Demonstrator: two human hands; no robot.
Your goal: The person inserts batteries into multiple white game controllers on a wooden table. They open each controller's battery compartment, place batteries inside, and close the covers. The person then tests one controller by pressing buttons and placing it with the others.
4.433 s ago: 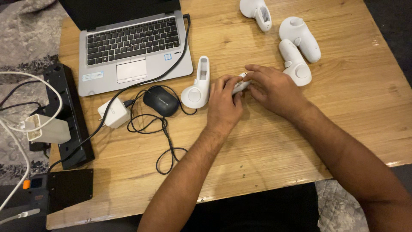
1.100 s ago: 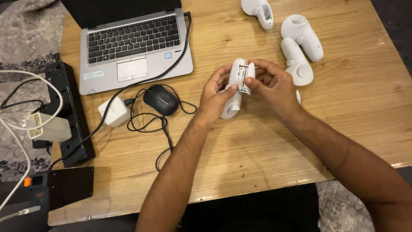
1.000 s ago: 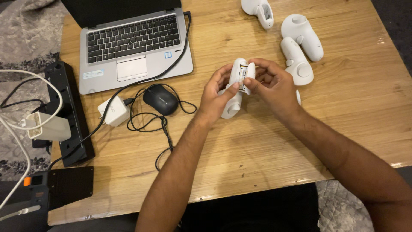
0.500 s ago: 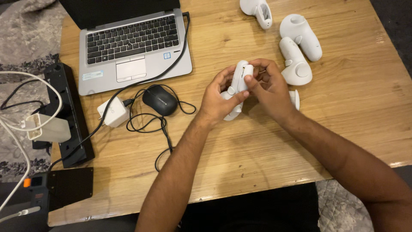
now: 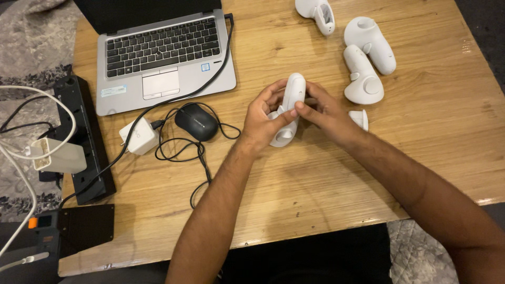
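White controller [image 5: 291,105]: pinched between left hand [image 5: 263,122] and right hand [image 5: 329,114]; loose cover [image 5: 360,119] lying right, not yet refitted.

Laptop [image 5: 163,58] at bench [image 5: 326,179] far-left corner; mouse [image 5: 197,122] + charger [image 5: 139,137] in front of it. Three controllers [image 5: 364,52] far right. Small cover [image 5: 360,119] just right of hands.

Mouse [image 5: 197,122] blocks left; controllers [image 5: 364,84] right.
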